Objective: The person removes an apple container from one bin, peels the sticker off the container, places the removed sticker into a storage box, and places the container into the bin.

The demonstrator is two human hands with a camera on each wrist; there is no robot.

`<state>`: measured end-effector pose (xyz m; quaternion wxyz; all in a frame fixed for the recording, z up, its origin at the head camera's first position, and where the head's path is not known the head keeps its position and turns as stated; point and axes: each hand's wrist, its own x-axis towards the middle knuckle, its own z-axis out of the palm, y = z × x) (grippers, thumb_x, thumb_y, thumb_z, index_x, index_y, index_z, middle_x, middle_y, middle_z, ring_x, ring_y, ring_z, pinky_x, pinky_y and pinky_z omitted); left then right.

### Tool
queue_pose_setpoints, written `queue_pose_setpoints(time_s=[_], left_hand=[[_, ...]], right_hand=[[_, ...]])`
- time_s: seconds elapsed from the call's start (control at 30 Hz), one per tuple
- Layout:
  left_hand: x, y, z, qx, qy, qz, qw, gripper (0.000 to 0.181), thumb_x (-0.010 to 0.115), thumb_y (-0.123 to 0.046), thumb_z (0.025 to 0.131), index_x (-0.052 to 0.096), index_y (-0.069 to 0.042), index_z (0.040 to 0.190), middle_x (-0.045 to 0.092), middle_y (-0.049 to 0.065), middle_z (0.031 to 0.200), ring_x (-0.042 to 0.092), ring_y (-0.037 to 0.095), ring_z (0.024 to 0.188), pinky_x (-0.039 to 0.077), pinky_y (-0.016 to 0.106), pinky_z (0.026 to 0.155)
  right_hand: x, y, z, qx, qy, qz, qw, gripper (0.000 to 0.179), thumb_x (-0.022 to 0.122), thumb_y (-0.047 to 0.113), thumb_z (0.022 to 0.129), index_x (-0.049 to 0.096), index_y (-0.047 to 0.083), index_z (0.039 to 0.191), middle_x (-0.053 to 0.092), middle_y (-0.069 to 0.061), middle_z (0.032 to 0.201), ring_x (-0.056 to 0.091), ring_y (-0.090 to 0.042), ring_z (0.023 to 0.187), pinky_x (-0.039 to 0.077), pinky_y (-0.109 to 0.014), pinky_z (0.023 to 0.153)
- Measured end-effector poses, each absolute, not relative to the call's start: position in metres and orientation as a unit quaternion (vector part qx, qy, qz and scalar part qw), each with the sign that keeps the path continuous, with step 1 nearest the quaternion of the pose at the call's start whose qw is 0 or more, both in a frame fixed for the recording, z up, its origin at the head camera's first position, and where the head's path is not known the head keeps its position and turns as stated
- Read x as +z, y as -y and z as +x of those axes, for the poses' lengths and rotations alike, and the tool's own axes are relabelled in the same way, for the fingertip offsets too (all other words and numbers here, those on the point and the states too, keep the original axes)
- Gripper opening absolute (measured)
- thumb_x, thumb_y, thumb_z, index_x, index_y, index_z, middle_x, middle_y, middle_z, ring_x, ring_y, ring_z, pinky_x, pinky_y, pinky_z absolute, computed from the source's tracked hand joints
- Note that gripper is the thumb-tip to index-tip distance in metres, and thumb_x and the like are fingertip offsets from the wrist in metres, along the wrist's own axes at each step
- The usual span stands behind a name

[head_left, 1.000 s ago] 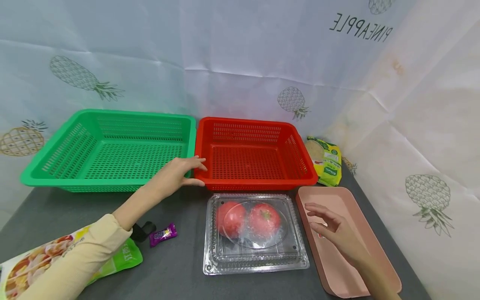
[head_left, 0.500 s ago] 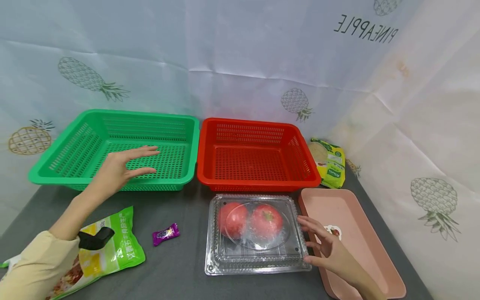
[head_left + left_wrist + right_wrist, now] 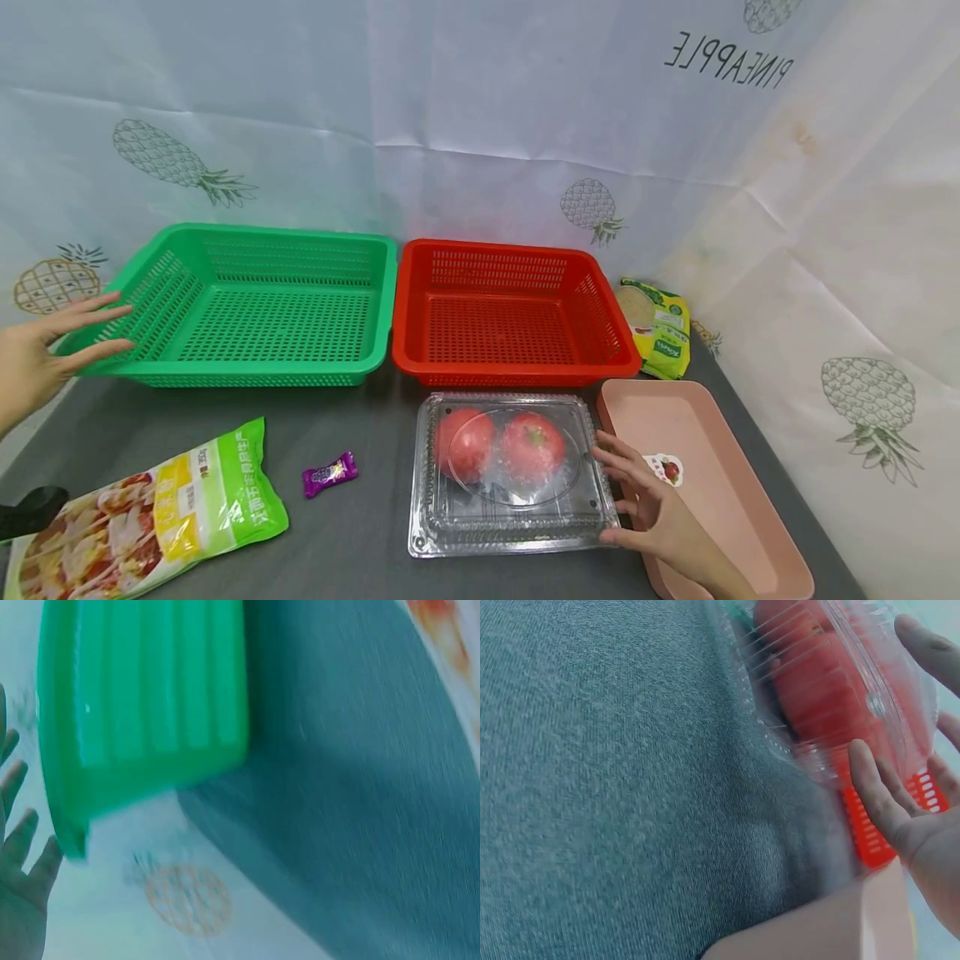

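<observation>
At the far left of the head view, my left hand (image 3: 52,346) reaches with spread fingers to the left end of the green plastic basket (image 3: 225,367). The left wrist view has those fingertips right at the basket's rim (image 3: 71,840). My right hand (image 3: 660,517) is at the right edge of a clear plastic clamshell box (image 3: 517,533), thumb by its near corner and fingers along the side, loosely bent. Two red tomatoes (image 3: 534,448) show through the lid. In the right wrist view, fingers (image 3: 874,791) overlap the box's edge.
A red basket (image 3: 517,367) stands beside the green one. Right of the box lies a pink tray (image 3: 720,483) with a sticker. A yellow-green packet (image 3: 666,333) sits behind it. On the left are a large food bag (image 3: 157,508), a purple-wrapped candy (image 3: 330,474) and a black strap (image 3: 33,512).
My left hand has moved left from between the baskets, across the green basket, to its left end. My right hand has come from over the pink tray to the clamshell box's right edge.
</observation>
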<state>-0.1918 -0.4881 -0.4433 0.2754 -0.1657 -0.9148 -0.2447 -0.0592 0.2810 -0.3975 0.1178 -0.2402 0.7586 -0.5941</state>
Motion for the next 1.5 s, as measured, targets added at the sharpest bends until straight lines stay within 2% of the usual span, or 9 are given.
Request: queue_pose_setpoints(time_s=[0.2,0.33,0.43,0.57,0.67,0.8,0.87,1.07,1.5], left_hand=[[-0.48,0.539,-0.192,-0.339,0.914,-0.093,0.2,0.069,0.07,0.007,0.083,0.044,-0.013,0.144,0.019,-0.001,0.159,0.006,0.008,0.146,0.003,0.046,0.115],[-0.48,0.543,-0.186,-0.352,0.915,-0.086,0.176,0.069,0.067,0.006,0.085,0.041,-0.014,0.146,0.014,-0.005,0.159,0.009,0.0,0.142,0.016,0.02,0.111],[-0.472,0.536,-0.178,-0.375,0.906,-0.101,0.17,0.069,0.062,0.012,0.086,0.039,-0.013,0.146,0.016,-0.009,0.158,0.027,-0.015,0.129,0.03,0.001,0.09],[-0.448,0.512,-0.161,-0.408,0.894,-0.121,0.14,0.065,0.054,0.016,0.09,0.029,-0.001,0.147,0.011,-0.013,0.157,0.029,-0.017,0.126,0.037,0.0,0.08],[-0.44,0.505,-0.158,-0.404,0.898,-0.112,0.136,0.068,0.054,0.014,0.091,0.028,-0.009,0.148,0.012,-0.016,0.156,0.029,-0.02,0.123,0.036,0.0,0.08],[-0.449,0.516,-0.169,-0.39,0.904,-0.086,0.153,0.077,0.063,0.015,0.084,0.035,-0.023,0.146,0.018,-0.016,0.155,0.05,-0.017,0.106,0.041,0.001,0.072],[-0.455,0.525,-0.176,-0.396,0.902,-0.083,0.151,0.079,0.065,0.017,0.081,0.035,-0.016,0.147,0.019,-0.012,0.156,0.054,-0.018,0.098,0.043,0.003,0.069],[-0.477,0.548,-0.186,-0.365,0.915,-0.076,0.153,0.081,0.068,0.014,0.081,0.033,-0.015,0.148,0.018,-0.015,0.156,0.038,-0.03,0.092,0.045,0.005,0.063],[-0.479,0.544,-0.189,-0.357,0.921,-0.082,0.135,0.078,0.067,0.008,0.085,0.029,-0.013,0.149,0.013,-0.016,0.157,0.037,-0.026,0.095,0.046,0.009,0.06]], right_hand=[[-0.397,-0.275,-0.057,-0.561,-0.787,-0.231,0.112,0.081,0.075,-0.004,0.078,0.034,0.003,0.147,0.01,-0.01,0.158,0.034,0.001,0.129,0.049,-0.029,0.087],[-0.399,-0.272,-0.056,-0.556,-0.793,-0.226,0.1,0.08,0.076,-0.002,0.078,0.036,0.004,0.146,0.009,-0.014,0.157,0.03,0.003,0.131,0.05,-0.03,0.087],[-0.4,-0.269,-0.056,-0.564,-0.79,-0.216,0.106,0.079,0.076,-0.001,0.078,0.036,0.006,0.146,0.007,-0.014,0.157,0.027,0.006,0.131,0.051,-0.031,0.086],[-0.405,-0.265,-0.056,-0.583,-0.776,-0.215,0.107,0.081,0.078,-0.003,0.074,0.037,0.005,0.144,0.005,-0.015,0.157,0.027,0.004,0.13,0.053,-0.035,0.081],[-0.408,-0.262,-0.056,-0.585,-0.776,-0.215,0.094,0.081,0.079,-0.005,0.072,0.039,0.005,0.142,0.006,-0.015,0.156,0.028,0.002,0.129,0.054,-0.037,0.078],[-0.409,-0.26,-0.055,-0.575,-0.79,-0.197,0.08,0.079,0.081,-0.002,0.072,0.043,0.007,0.14,0.008,-0.013,0.155,0.027,0.001,0.127,0.053,-0.033,0.078],[-0.409,-0.259,-0.055,-0.57,-0.796,-0.188,0.079,0.077,0.081,-0.001,0.073,0.044,0.008,0.14,0.008,-0.012,0.155,0.027,0.002,0.126,0.053,-0.031,0.079],[-0.408,-0.258,-0.055,-0.557,-0.807,-0.184,0.069,0.077,0.082,0.0,0.071,0.045,0.009,0.139,0.011,-0.013,0.154,0.027,0.003,0.126,0.052,-0.029,0.08],[-0.41,-0.255,-0.053,-0.532,-0.824,-0.194,0.015,0.081,0.089,0.004,0.062,0.051,0.008,0.134,0.019,-0.016,0.153,0.024,-0.001,0.131,0.036,-0.015,0.095]])
